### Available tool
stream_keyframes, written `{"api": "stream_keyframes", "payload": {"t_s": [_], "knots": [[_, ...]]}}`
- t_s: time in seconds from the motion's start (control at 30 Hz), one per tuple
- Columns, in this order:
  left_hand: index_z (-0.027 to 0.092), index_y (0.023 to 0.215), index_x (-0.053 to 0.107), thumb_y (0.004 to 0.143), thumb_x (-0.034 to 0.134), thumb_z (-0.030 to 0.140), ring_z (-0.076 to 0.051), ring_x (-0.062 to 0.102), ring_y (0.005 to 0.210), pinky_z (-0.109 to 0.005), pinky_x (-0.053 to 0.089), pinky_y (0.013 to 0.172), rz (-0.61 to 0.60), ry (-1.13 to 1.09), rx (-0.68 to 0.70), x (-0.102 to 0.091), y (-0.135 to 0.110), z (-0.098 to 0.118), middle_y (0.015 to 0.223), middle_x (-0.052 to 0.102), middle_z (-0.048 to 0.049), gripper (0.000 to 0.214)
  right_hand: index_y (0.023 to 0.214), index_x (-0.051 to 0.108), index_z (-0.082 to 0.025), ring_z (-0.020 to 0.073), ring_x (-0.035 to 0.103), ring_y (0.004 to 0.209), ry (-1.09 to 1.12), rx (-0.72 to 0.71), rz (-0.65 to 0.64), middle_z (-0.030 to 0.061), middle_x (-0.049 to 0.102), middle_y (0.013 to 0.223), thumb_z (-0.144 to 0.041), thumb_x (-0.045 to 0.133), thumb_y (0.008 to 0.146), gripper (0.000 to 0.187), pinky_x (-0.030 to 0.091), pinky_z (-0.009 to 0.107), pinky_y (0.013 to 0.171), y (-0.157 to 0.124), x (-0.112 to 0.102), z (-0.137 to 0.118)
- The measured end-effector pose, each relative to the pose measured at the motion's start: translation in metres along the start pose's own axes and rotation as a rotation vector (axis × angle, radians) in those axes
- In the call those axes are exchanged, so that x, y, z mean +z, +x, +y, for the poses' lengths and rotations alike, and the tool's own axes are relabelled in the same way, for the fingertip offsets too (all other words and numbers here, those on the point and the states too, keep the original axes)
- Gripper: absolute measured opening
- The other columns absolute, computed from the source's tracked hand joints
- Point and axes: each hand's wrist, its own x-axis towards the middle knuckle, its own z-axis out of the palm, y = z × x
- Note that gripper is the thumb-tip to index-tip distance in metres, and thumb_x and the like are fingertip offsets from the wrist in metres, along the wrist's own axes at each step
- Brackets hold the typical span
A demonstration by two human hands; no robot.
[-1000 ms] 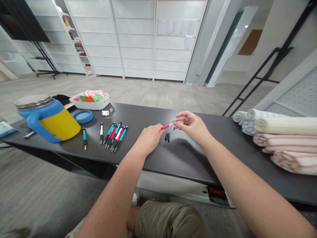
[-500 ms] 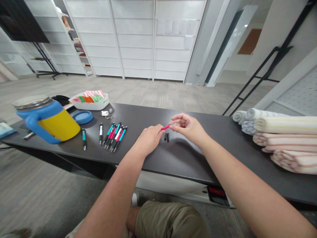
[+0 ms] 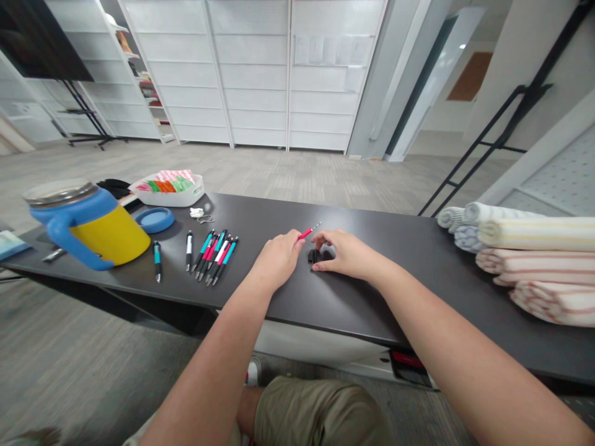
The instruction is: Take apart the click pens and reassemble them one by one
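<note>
The left hand [image 3: 279, 260] pinches a pink pen barrel [image 3: 305, 234], its bare metal tip [image 3: 317, 226] angled toward two o'clock; that hold seems chosen to leave the exposed end unobstructed. At three o'clock from that hand, the right hand [image 3: 343, 253] curls thumb and forefinger around small black pen parts [image 3: 311, 256] on the worktop [image 3: 251, 217]; whether it grips them, I cannot tell. They probably lie so near for easy reach. The pen cluster [image 3: 216, 257] sits at nine o'clock, seemingly grouped to stay apart from the loose pieces. At ten o'clock, a white basket [image 3: 174, 198] holds pink-striped, green and orange bundles. Farther out at nine, a blue-and-yellow mug [image 3: 114, 232] hides its contents.
</note>
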Motion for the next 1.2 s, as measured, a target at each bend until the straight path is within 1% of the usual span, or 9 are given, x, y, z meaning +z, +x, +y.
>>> {"api": "stream_keyframes", "payload": {"t_s": [0.2,0.3,0.4,0.5,0.6,0.7,0.9,1.0,1.2], "knots": [[0.022,0.107,0.058,0.109,0.034,0.034,-0.022,0.067,0.09,-0.032,0.045,0.078,-0.001,0.005,-0.006,0.001,0.0,-0.001,0.097,0.071,-0.0066,0.027,0.114,0.071,-0.023,0.0258,0.066,0.101,-0.004,-0.038,-0.013,0.0061,0.075,0.107,-0.041,0.086,0.078,0.043,0.048,0.039,0.09,-0.002,-0.009,-0.002],[0.022,0.107,0.058,0.109,0.034,0.034,-0.023,0.067,0.09,-0.032,0.046,0.079,0.006,0.01,-0.006,0.0,0.0,-0.002,0.097,0.071,-0.0065,0.027,0.109,0.076,-0.025,0.0243,0.067,0.1,0.022,-0.118,-0.033,0.0056,0.076,0.105,-0.042,0.08,0.085,0.029,0.047,0.039,0.093,-0.004,-0.017,-0.003],[0.022,0.108,0.058,0.109,0.035,0.034,-0.022,0.067,0.091,-0.032,0.046,0.08,0.013,0.004,-0.018,0.0,0.0,-0.002,0.098,0.071,-0.0066,0.026,0.101,0.08,-0.025,0.0222,0.067,0.094,0.078,-0.151,-0.081,0.0058,0.076,0.101,-0.043,0.075,0.091,0.021,0.048,0.036,0.088,-0.006,-0.021,-0.006],[0.022,0.107,0.059,0.109,0.036,0.033,-0.022,0.067,0.089,-0.032,0.046,0.078,0.012,0.006,-0.033,-0.001,0.0,-0.001,0.098,0.071,-0.0067,0.026,0.099,0.08,-0.024,0.0201,0.065,0.086,0.085,-0.135,-0.125,0.006,0.074,0.096,-0.044,0.074,0.092,0.022,0.048,0.033,0.08,-0.007,-0.022,-0.01],[0.021,0.107,0.059,0.109,0.035,0.033,-0.022,0.067,0.09,-0.032,0.046,0.079,0.011,0.007,-0.035,-0.002,0.0,0.0,0.098,0.072,-0.0069,0.026,0.101,0.079,-0.024,0.0184,0.063,0.081,0.086,-0.145,-0.149,0.0054,0.073,0.093,-0.043,0.071,0.094,0.023,0.047,0.032,0.077,-0.008,-0.022,-0.012],[0.021,0.108,0.059,0.109,0.036,0.033,-0.022,0.068,0.09,-0.032,0.046,0.079,0.006,0.005,-0.038,-0.003,0.0,0.001,0.098,0.072,-0.0072,0.026,0.104,0.079,-0.023,0.017,0.061,0.078,0.107,-0.17,-0.164,0.0057,0.072,0.094,-0.045,0.068,0.096,0.026,0.047,0.031,0.076,-0.008,-0.022,-0.013],[0.022,0.106,0.058,0.109,0.035,0.034,-0.022,0.068,0.089,-0.032,0.046,0.078,0.01,0.007,-0.024,-0.001,0.0,-0.001,0.098,0.072,-0.0068,0.027,0.103,0.076,-0.022,0.0185,0.063,0.084,0.113,-0.165,-0.152,0.0069,0.071,0.096,-0.043,0.059,0.101,0.027,0.048,0.032,0.081,-0.007,-0.017,-0.011],[0.022,0.107,0.058,0.109,0.034,0.034,-0.023,0.068,0.091,-0.032,0.046,0.079,0.019,-0.008,-0.021,0.0,0.0,-0.001,0.097,0.072,-0.0067,0.027,0.103,0.075,-0.021,0.0183,0.063,0.083,0.094,-0.163,-0.126,0.0072,0.069,0.097,-0.044,0.057,0.103,0.029,0.048,0.032,0.083,-0.005,-0.013,-0.011],[0.022,0.107,0.058,0.109,0.035,0.034,-0.023,0.069,0.093,-0.032,0.047,0.08,0.025,-0.004,-0.018,0.001,-0.001,-0.002,0.098,0.072,-0.0067,0.026,0.102,0.074,-0.021,0.018,0.061,0.083,0.074,-0.214,-0.105,0.0073,0.068,0.096,-0.044,0.053,0.105,0.032,0.048,0.032,0.084,-0.002,-0.009,-0.009]]}}
